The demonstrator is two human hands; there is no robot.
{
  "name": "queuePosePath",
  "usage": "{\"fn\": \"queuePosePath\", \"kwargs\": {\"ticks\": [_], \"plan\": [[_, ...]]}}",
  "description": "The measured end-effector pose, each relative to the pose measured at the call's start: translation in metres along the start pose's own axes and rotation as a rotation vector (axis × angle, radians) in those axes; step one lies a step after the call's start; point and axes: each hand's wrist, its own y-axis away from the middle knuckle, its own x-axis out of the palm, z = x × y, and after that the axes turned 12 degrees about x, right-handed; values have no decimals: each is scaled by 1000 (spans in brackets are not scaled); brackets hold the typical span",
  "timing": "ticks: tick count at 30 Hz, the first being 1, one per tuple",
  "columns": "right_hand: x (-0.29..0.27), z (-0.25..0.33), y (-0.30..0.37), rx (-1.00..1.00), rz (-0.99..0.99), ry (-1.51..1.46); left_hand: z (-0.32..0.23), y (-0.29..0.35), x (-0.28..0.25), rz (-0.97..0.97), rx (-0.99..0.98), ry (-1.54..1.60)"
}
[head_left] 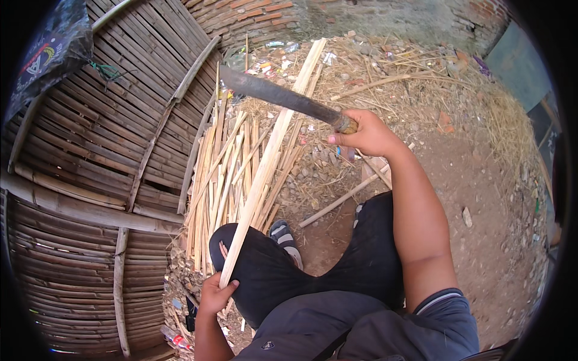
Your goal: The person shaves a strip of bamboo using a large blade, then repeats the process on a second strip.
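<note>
My right hand (368, 133) is closed round the handle of a machete (274, 93), whose long dark blade points to the upper left. The blade passes across a long pale bamboo strip (260, 186); whether they touch I cannot tell. At the strip's near end, beside my right-angled left knee, my left hand (217, 293) grips it with the thumb on top. The strip slants up and away over my left thigh. Beyond that knee lies a pile of split bamboo strips (208, 180) on the ground.
A slatted bamboo wall (126, 120) stands close on the left. A brick wall (259, 18) closes off the far side, with straw and litter before it. A thin stick (344, 200) lies between my feet, and a plastic bottle (174, 338) is at lower left.
</note>
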Motion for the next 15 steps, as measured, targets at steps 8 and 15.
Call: {"fn": "queuePosePath", "kwargs": {"ticks": [8,15], "plan": [[-6,-18,-9,58,87,-147,3,-7,-3,26,19,43],[7,10,4,100,252,-127,6,2,-9,13,-8,36]]}}
